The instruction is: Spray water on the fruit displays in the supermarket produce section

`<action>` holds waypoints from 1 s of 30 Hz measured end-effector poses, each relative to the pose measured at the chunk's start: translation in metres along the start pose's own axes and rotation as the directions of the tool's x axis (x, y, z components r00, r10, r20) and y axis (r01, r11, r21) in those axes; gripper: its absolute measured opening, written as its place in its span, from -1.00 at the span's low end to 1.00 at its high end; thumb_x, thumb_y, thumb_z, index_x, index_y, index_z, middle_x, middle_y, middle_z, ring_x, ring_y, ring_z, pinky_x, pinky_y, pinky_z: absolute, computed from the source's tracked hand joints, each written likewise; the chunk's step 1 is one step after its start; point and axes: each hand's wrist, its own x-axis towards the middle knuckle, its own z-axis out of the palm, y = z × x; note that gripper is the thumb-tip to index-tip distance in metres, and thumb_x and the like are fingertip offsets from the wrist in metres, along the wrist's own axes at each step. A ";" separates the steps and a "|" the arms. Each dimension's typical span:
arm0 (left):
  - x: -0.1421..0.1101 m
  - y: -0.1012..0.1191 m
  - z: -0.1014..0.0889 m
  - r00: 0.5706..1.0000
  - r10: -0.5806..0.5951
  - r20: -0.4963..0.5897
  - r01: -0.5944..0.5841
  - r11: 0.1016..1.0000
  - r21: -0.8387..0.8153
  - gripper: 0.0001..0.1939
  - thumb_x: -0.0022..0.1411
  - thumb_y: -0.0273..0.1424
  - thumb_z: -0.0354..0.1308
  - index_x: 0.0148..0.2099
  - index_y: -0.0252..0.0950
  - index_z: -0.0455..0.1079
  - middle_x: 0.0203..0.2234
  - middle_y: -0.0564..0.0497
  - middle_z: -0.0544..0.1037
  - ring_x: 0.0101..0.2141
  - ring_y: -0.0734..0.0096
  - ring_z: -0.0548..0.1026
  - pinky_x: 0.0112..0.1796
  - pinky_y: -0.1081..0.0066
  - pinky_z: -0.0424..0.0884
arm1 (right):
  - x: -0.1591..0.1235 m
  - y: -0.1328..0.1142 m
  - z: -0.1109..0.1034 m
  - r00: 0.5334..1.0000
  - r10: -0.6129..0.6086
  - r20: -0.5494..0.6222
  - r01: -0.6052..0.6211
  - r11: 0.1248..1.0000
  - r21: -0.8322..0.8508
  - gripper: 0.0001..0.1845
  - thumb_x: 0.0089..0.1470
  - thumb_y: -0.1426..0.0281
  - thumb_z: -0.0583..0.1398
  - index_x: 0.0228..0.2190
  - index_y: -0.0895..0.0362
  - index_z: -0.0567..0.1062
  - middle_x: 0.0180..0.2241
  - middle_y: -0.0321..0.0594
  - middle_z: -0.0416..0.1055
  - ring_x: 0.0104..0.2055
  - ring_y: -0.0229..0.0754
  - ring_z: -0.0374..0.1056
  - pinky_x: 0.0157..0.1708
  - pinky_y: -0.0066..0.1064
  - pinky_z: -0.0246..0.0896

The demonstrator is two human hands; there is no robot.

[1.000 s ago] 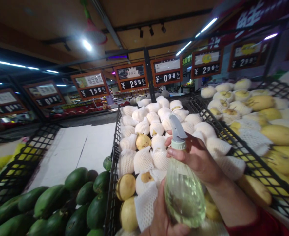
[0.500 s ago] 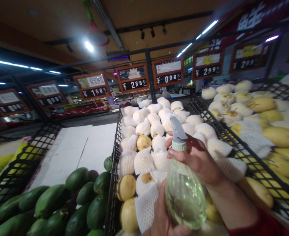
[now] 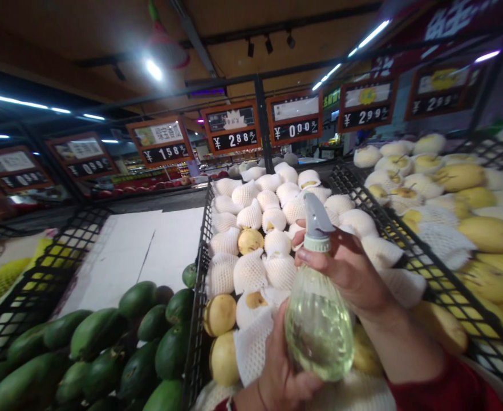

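Note:
A clear spray bottle (image 3: 320, 328) with a grey trigger head and pale green collar is held up in front of me, partly filled with liquid. My right hand (image 3: 348, 265) grips it around the neck just below the collar. From below left, my left hand (image 3: 279, 365) supports the lower part of the bottle, thumb along its bottom. Behind it lie round yellow fruits, most wrapped in white foam nets (image 3: 251, 271); one bare fruit (image 3: 250, 242) shows among them. The trigger faces right, and some fruit is hidden behind the bottle and hands.
Green papayas (image 3: 142, 337) lie in the bin at left, below a white board (image 3: 123, 245). Black lattice dividers (image 3: 200, 274) separate the bins. Larger yellow fruits (image 3: 491, 234) fill the right bin. Framed price signs (image 3: 230, 128) hang along the back.
Both hands have lifted the spray bottle slightly and it sits a little more upright, its head shifted a bit to the right. The view has moved slightly.

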 end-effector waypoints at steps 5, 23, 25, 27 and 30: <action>-0.012 0.006 -0.008 1.000 -0.001 -0.023 0.007 0.965 0.260 -0.34 0.40 -0.01 0.00 0.46 0.17 -0.07 0.38 0.18 0.25 0.35 0.38 0.23 0.34 0.47 0.11 | 0.001 -0.007 -0.003 0.999 0.032 -0.026 -0.029 0.995 0.092 -0.68 0.02 0.38 0.44 -0.14 0.01 0.60 -0.29 -0.35 0.53 -0.36 -0.26 0.46 -0.36 -0.43 0.36; 0.014 0.099 -0.071 0.924 -0.308 -0.226 0.355 0.470 0.808 -0.34 0.22 -0.17 0.30 0.25 -0.45 0.33 -0.04 -0.30 0.49 -0.08 0.04 0.46 0.01 -0.07 0.37 | 0.004 -0.017 -0.018 0.992 -0.030 -0.125 0.042 0.995 0.094 -0.66 -0.08 0.40 0.45 -0.19 0.02 0.62 -0.32 -0.36 0.54 -0.37 -0.24 0.44 -0.35 -0.41 0.34; 0.003 0.105 -0.073 0.871 -0.426 -0.245 0.412 0.361 0.837 -0.20 0.09 -0.18 0.41 0.27 -0.50 0.34 0.06 -0.39 0.46 0.04 -0.15 0.43 0.09 -0.15 0.32 | 0.004 -0.018 -0.019 0.991 -0.035 -0.131 0.047 0.995 0.090 -0.65 -0.09 0.41 0.44 -0.19 0.02 0.62 -0.32 -0.36 0.54 -0.38 -0.24 0.45 -0.34 -0.40 0.36; -0.009 0.105 -0.070 0.817 -0.501 -0.285 0.462 0.272 0.844 -0.17 0.00 -0.28 0.47 0.28 -0.50 0.35 0.11 -0.41 0.46 0.09 -0.24 0.41 0.12 -0.18 0.30 | 0.004 -0.019 -0.019 0.990 -0.041 -0.137 0.055 0.994 0.097 -0.65 -0.10 0.42 0.44 -0.19 0.02 0.62 -0.33 -0.37 0.55 -0.38 -0.25 0.45 -0.32 -0.40 0.37; -0.021 0.098 -0.062 0.778 -0.525 -0.346 0.504 0.192 0.842 -0.41 0.10 -0.45 0.37 0.18 -0.51 0.43 0.02 -0.36 0.53 0.02 -0.18 0.46 0.09 -0.12 0.35 | 0.004 -0.020 -0.019 0.987 -0.049 -0.150 0.065 0.993 0.102 -0.64 -0.12 0.43 0.44 -0.20 0.01 0.62 -0.34 -0.38 0.56 -0.38 -0.25 0.44 -0.31 -0.41 0.37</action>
